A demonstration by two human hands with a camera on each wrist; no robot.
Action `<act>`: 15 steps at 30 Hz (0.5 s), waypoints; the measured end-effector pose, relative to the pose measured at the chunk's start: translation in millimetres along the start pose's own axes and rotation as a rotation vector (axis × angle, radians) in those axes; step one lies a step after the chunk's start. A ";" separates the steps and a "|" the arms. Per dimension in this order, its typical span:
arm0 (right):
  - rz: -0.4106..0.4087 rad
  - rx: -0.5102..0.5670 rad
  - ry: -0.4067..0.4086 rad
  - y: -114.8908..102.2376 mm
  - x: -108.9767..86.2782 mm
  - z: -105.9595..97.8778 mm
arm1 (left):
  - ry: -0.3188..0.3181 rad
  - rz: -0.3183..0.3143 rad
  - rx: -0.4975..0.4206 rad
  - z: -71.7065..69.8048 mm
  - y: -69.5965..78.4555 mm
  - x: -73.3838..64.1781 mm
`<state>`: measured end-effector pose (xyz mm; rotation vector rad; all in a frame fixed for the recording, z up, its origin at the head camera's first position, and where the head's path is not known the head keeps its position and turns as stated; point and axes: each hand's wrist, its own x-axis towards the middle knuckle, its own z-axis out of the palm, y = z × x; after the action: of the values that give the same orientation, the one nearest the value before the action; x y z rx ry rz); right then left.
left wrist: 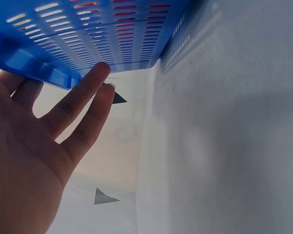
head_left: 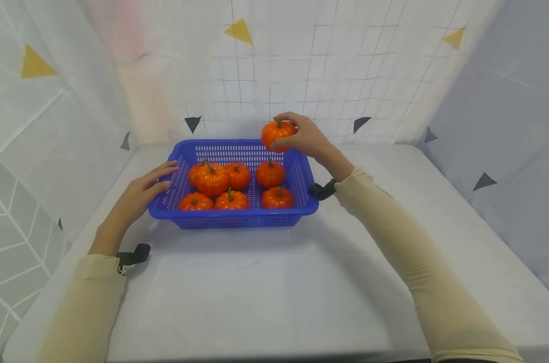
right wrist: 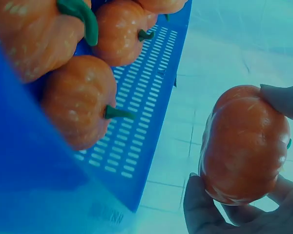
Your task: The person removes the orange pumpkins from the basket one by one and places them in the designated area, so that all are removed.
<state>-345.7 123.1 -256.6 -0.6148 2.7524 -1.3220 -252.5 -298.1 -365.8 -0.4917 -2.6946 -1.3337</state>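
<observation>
A person's two hands reach forward over a bench (head_left: 238, 302), one to each end of a basket (head_left: 244, 213). The right hand (head_left: 303, 137) grips one pumpkin (head_left: 278, 134), thumb on one side and fingers curled on the other, its stem pointing up. The hand holds it up near the basket's back right corner, apart from the basket. The left hand (head_left: 135, 195) lies at the basket's left end with the fingers loosely spread and nearly straight; its fingertips touch the rim and side wall. Both arms, in beige sleeves (head_left: 392, 242), come in from the lower corners and slant inward, the right one across the bench's right side. Each wrist wears one black device (head_left: 135, 254). The single blue slotted basket contains seven more orange pumpkins (head_left: 278, 197), making eight in all: three in front, four behind, with the largest at back left. Beyond the bench, a pale wall (head_left: 274, 75) carries three yellow triangles (head_left: 240, 32) and several dark ones.
</observation>
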 end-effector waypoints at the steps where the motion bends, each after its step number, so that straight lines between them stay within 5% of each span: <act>1: 0.000 0.001 0.004 1.0 0.0 -1.4 | 0.000 0.000 0.002 0.2 0.5 -0.1; 15: 0.022 -0.010 0.029 14.0 -5.1 -27.7 | 0.004 0.003 0.007 1.3 2.1 -1.0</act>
<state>-351.0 153.4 -250.2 -0.5682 2.7826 -1.3238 -250.8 -296.1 -365.2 -0.4923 -2.6938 -1.3223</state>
